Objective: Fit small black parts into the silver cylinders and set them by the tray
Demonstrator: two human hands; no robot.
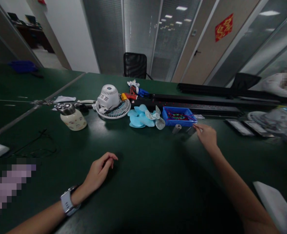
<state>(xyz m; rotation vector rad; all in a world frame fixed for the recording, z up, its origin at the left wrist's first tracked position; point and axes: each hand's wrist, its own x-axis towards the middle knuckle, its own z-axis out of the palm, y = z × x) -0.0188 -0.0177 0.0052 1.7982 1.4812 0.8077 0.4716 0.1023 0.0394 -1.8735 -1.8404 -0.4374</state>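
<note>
My left hand [99, 170] hovers over or rests on the green table, loosely curled, with a gap between thumb and fingers and nothing visible in it. A watch with a pale strap is on that wrist. At the right, my right hand [208, 136] is closed in a pinch at the near right corner of a blue plastic tray [179, 123]. Just under its fingertips is a blurred grey cylinder [191, 130]; whether the fingers grip it I cannot tell. Beside it stands a small metal cylinder [176, 129]. Thin red and green wires [178, 116] lie in the tray.
Pale blue fan blades [140, 117] and a white fan housing [109, 97] sit left of the tray. A cream jar [73, 120] stands farther left. Behind are an orange power drill [133, 92] and long black bars [194, 100]. Another person's sleeve [276, 85] shows at right.
</note>
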